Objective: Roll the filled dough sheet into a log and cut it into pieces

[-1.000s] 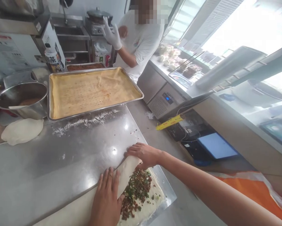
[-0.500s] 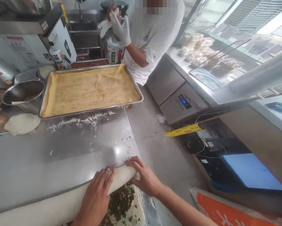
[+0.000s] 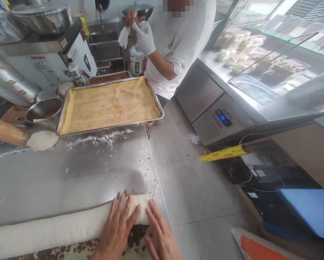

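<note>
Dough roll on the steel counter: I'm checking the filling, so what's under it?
Along the near edge of the dough roll, flattened dough with dark filling shows; the roll hides what lies directly beneath.

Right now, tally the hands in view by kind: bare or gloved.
Bare hands: 3 (the left hand, the right hand, a co-worker's bare hand)
White-gloved hands: 1 (a co-worker's white-gloved hand)
Total: 4

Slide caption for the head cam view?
Left hand and right hand rest on a long dough roll on a stainless steel counter.
</note>
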`<control>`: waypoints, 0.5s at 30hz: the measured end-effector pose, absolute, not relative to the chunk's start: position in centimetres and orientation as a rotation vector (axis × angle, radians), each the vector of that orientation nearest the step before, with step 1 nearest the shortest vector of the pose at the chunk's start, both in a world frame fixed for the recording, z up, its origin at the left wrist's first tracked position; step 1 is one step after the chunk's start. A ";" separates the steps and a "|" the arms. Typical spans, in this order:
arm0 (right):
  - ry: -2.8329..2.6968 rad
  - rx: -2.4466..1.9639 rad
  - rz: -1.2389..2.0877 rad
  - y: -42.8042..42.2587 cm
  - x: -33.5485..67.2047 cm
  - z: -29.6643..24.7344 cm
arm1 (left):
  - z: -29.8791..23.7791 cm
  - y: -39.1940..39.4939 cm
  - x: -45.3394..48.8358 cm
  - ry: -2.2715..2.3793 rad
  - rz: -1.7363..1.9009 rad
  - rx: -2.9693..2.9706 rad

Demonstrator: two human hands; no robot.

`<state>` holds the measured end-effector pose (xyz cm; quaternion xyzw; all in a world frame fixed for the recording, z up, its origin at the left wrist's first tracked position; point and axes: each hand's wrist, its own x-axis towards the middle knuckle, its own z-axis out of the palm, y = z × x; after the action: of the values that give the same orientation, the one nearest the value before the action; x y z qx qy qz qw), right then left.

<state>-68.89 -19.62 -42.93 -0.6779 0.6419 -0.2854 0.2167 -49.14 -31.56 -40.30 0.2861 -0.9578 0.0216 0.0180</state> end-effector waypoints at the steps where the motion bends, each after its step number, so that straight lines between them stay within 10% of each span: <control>1: 1.784 -1.924 -0.793 -19.5 -69.2 -43.0 | -39.9 -31.1 -49.0 -2.985 0.034 0.853; 15: 1.889 -2.428 -0.549 -23.7 -67.5 -44.2 | -42.1 -31.1 -43.0 -2.877 -0.039 0.955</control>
<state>-67.47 -23.68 -44.23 -0.7770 0.6044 -0.1757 0.0082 -42.97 -31.13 -42.09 0.3145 -0.9476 -0.0130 0.0551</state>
